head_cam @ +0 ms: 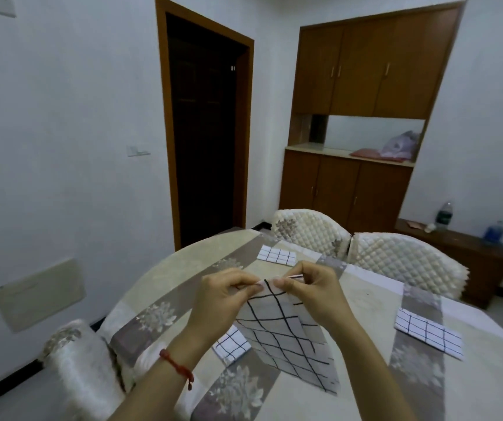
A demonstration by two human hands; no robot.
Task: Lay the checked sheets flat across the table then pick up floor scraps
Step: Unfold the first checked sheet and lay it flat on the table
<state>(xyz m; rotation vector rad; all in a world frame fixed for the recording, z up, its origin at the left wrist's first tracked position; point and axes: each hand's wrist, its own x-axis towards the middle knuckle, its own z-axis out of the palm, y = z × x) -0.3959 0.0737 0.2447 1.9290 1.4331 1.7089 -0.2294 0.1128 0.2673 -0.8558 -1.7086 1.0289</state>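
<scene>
1. Left hand (223,294) and right hand (311,288) raised over the table (165,268), thumbs and fingertips of each pinching the top edge of one checked sheet (286,338)
2. Held sheet is thin, limp, white with black grid lines; hangs down from the pinch, creased, lower corner reaching the tabletop near the front edge
3. Folded checked piece (231,344) lies flat on the table, just left of the hanging sheet, partly behind it
4. Second folded checked piece (277,255) flat at the far side, near the chairs
5. Third checked piece (428,332) flat on the right side, rectangular, well apart from the hands
6. Table is round, covered with a glossy cloth in beige and grey-brown bands with pale floral print
7. Red cord bracelet (177,366) on left wrist
8. Quilted white padded chair backs (311,230) behind the table; another chair (77,366) at left front
9. Brown wooden cabinet (362,65) and dark doorway (204,126) behind
</scene>
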